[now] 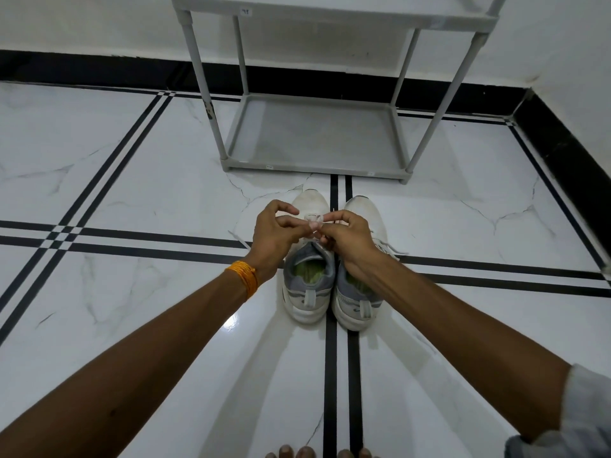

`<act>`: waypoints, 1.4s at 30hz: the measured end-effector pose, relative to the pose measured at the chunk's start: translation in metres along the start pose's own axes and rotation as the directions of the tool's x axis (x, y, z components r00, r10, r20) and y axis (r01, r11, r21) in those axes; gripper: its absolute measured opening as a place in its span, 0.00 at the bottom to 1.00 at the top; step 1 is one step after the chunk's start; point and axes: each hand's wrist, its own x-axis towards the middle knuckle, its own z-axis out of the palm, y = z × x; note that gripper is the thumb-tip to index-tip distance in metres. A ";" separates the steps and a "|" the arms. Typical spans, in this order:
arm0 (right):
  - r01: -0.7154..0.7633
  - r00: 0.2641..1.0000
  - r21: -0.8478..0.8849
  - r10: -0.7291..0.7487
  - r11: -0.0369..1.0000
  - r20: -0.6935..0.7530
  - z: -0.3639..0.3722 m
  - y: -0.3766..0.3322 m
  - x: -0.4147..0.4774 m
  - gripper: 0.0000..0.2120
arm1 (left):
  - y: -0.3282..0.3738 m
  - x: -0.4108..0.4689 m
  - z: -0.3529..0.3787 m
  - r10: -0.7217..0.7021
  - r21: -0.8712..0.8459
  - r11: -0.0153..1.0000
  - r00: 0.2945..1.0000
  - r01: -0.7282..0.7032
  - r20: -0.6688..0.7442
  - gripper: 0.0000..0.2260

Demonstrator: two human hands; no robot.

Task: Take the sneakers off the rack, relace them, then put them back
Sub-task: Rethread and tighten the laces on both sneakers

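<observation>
while both sneakers [330,259] point toes toward rack [317,137], left hand [274,236], right hand [347,238] pinch lace [312,223]

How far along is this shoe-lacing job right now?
Done: both white-and-grey sneakers are off the grey plastic rack and stand side by side on the marble floor. In hand: the left hand and right hand work the lace over the left sneaker. Left: the right sneaker, whose laces trail loose, then reshelving.
</observation>
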 end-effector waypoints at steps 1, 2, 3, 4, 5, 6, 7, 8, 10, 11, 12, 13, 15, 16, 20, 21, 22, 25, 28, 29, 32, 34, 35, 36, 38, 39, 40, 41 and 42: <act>-0.002 1.000 0.009 0.002 1.000 -0.002 0.000 0.000 0.000 0.07 | 0.000 0.000 0.000 0.001 0.012 1.000 0.999 -0.001 0.039 0.20; -0.002 1.000 0.019 0.002 1.000 0.005 0.000 0.000 0.000 0.07 | 0.000 0.000 0.001 0.004 0.030 1.000 0.998 -0.006 0.065 0.22; 0.001 1.000 0.027 -0.001 1.000 0.019 0.000 0.000 -0.001 0.07 | -0.001 0.001 0.001 0.002 0.047 0.999 0.997 -0.005 0.079 0.22; 0.006 0.999 0.033 -0.008 0.999 0.037 -0.001 0.000 -0.002 0.07 | 0.000 0.002 0.001 -0.010 0.057 0.998 0.996 0.005 0.088 0.23; 0.014 0.998 0.039 -0.017 0.999 0.056 -0.003 -0.001 -0.002 0.07 | 0.000 0.004 0.000 -0.038 0.057 0.998 0.994 0.033 0.099 0.24; 0.024 0.997 0.045 -0.027 0.999 0.075 -0.004 -0.001 -0.003 0.06 | 0.001 0.007 -0.001 -0.078 0.048 0.996 0.990 0.073 0.116 0.24; 0.035 0.995 0.049 -0.039 0.998 0.092 -0.005 -0.001 -0.003 0.06 | 0.001 0.010 -0.002 -0.115 0.040 0.993 0.984 0.111 0.138 0.23; 0.048 0.993 0.048 -0.053 0.998 0.104 -0.007 -0.002 -0.004 0.06 | 0.000 0.012 -0.002 -0.139 0.031 0.990 0.977 0.136 0.159 0.21; 0.081 0.989 0.030 -0.085 0.996 0.125 -0.010 -0.003 -0.003 0.06 | -0.002 0.014 -0.002 -0.161 0.003 0.987 0.972 0.163 0.174 0.16; 0.100 0.985 0.010 -0.101 0.995 0.137 -0.011 -0.003 -0.004 0.07 | -0.003 0.015 -0.002 -0.172 -0.014 0.984 0.970 0.177 0.170 0.15; 0.122 0.982 -0.015 -0.119 0.992 0.149 -0.012 -0.004 -0.004 0.08 | -0.004 0.015 -0.001 -0.173 -0.020 0.984 0.971 0.179 0.165 0.14; 0.145 0.978 -0.042 -0.136 0.989 0.160 -0.013 -0.003 -0.005 0.09 | -0.004 0.015 0.000 -0.155 -0.003 0.988 0.975 0.157 0.160 0.13; 0.196 0.970 -0.111 -0.176 0.974 0.168 -0.014 -0.001 -0.007 0.12 | -0.005 0.014 0.003 -0.079 0.111 0.992 0.987 0.064 0.136 0.10; 0.250 0.962 -0.183 -0.222 0.951 0.161 -0.013 0.000 -0.008 0.14 | -0.005 0.012 0.006 -0.031 0.193 0.981 0.993 0.009 0.113 0.09; 0.593 0.787 -0.579 -0.556 0.560 0.268 -0.010 0.004 -0.014 0.12 | -0.006 0.006 0.016 0.127 0.377 0.919 0.992 -0.116 -0.005 0.06; 0.628 0.742 -0.634 -0.592 0.451 0.314 -0.008 0.004 -0.014 0.10 | -0.006 0.005 0.016 0.151 0.389 0.912 0.988 -0.131 -0.021 0.06; 0.634 0.723 -0.672 -0.600 0.382 0.341 -0.007 0.004 -0.014 0.09 | -0.007 0.005 0.014 0.167 0.389 0.909 0.986 -0.148 -0.015 0.07; 0.610 0.737 -0.732 -0.558 0.305 0.381 -0.004 0.005 -0.012 0.09 | -0.008 0.003 0.005 0.229 0.416 0.878 0.971 -0.238 0.072 0.07; 0.607 0.750 -0.746 -0.510 0.275 0.422 -0.004 0.008 -0.011 0.10 | -0.008 0.002 -0.001 0.346 0.505 0.776 0.925 -0.377 0.160 0.07; 0.593 0.758 -0.764 -0.498 0.255 0.422 -0.004 0.008 -0.010 0.10 | -0.008 0.001 -0.001 0.374 0.551 0.722 0.906 -0.419 0.200 0.07; 0.543 0.797 -0.809 -0.441 0.225 0.413 -0.003 0.004 -0.006 0.11 | -0.008 0.000 0.001 0.422 0.691 0.528 0.859 -0.494 0.291 0.07; 0.511 0.841 -0.805 -0.370 0.302 0.395 -0.004 -0.006 -0.004 0.10 | -0.009 -0.001 0.004 0.462 0.706 0.501 0.844 -0.501 0.272 0.09; 0.494 0.861 -0.791 -0.327 0.362 0.389 -0.006 -0.011 -0.003 0.10 | -0.009 0.000 0.004 0.475 0.692 0.530 0.848 -0.490 0.236 0.09; 0.472 0.880 -0.772 -0.285 0.426 0.380 -0.009 -0.014 -0.002 0.11 | -0.008 0.001 0.004 0.474 0.679 0.564 0.857 -0.470 0.200 0.09; 0.432 0.902 -0.746 -0.225 0.506 0.369 -0.014 -0.014 -0.001 0.13 | -0.006 0.004 0.003 0.421 0.682 0.593 0.887 -0.429 0.192 0.09; 0.428 0.903 -0.745 -0.216 0.512 0.371 -0.015 -0.013 -0.001 0.13 | -0.004 0.007 0.003 0.390 0.702 0.575 0.895 -0.422 0.218 0.09; 0.431 0.902 -0.745 -0.223 0.509 0.370 -0.016 -0.010 -0.002 0.12 | -0.003 0.009 0.004 0.366 0.729 0.539 0.897 -0.422 0.249 0.09; 0.437 0.900 -0.742 -0.242 0.509 0.363 -0.016 -0.008 -0.001 0.12 | 0.000 0.011 0.004 0.342 0.756 0.499 0.898 -0.423 0.276 0.10; 0.442 0.897 -0.735 -0.269 0.514 0.351 -0.016 -0.008 -0.001 0.11 | 0.002 0.012 0.005 0.310 0.777 0.471 0.903 -0.417 0.296 0.11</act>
